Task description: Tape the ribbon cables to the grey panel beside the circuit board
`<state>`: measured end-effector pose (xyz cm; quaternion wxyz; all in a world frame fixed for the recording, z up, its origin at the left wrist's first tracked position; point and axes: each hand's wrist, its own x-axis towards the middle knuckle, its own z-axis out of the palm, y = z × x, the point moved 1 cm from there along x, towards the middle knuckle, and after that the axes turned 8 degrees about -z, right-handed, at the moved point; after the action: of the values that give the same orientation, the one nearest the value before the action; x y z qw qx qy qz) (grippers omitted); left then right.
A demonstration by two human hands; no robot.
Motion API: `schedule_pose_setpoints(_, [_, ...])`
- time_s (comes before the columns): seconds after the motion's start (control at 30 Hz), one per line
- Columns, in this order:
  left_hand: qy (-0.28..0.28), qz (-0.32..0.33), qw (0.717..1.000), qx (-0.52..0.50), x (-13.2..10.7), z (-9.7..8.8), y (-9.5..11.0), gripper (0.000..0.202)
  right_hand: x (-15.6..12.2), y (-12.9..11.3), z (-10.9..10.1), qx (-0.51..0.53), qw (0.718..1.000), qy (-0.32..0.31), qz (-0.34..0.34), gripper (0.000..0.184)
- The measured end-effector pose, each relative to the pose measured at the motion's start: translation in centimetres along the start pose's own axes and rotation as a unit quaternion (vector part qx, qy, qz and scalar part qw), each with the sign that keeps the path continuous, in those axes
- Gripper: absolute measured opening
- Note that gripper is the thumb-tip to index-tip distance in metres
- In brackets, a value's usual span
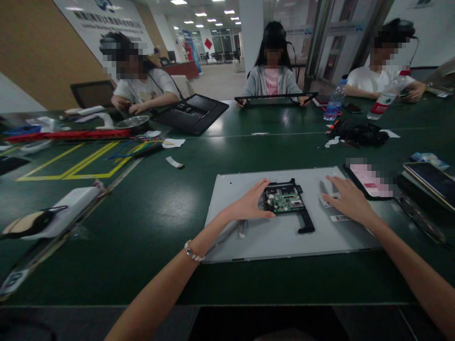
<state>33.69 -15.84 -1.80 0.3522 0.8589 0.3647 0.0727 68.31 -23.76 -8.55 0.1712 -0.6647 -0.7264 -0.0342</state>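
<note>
From the head view, I see a grey metal panel lying flat on the green counter straight ahead of me, and the work is all on it. A small green circuit board sits near the panel's middle, a little toward 12 o'clock, seated in a black bracket whose leg runs down toward 5 o'clock. My left hand comes in from 7 o'clock and lies open, fingers apart and flat on the metal, with the thumb touching the board's left edge; it grips nothing. My right hand comes in from 4 o'clock, also open and palm down, fingertips resting just beside a white label at 3 o'clock of the board; it grips nothing either. A thin grey cable trails off the panel near my left wrist, at 8 o'clock of the board. As I judge it, the board and bracket are in place on the panel, and I hold no tool, so the job looks early or between steps; I cannot tell whether any screws are in or out, as they are too small to see. A phone lies just off the panel at 3 o'clock. Across the counter, three other people sit at 10, 12 and 2 o'clock, their hands on their own pieces, well apart from mine.
</note>
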Motion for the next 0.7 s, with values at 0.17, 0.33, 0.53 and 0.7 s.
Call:
schedule_pose_setpoints(0.17, [-0.009, 0.001, 1.000, 0.004, -0.3, 0.0, 0.0, 0.109, -0.5, -0.5, 0.5, -0.024, 1.000, -0.007, 0.014, 0.066])
schedule_pose_setpoints(0.33, [0.022, 0.011, 0.998, 0.055, -0.4, -2.2, -1.7, 0.093, -0.6, -1.6, 0.4, -0.044, 0.999, 0.001, 0.009, 0.060])
schedule_pose_setpoints(0.53, [0.277, -0.167, 0.919, 0.225, -0.9, -9.9, -10.4, 0.050, -0.3, -2.9, 0.8, 0.018, 0.998, -0.023, -0.063, 0.057])
schedule_pose_setpoints(0.7, [0.327, -0.290, 0.841, 0.318, -3.0, -15.1, -16.7, 0.048, -0.3, -3.7, 1.0, 0.014, 0.996, -0.039, -0.077, 0.057])
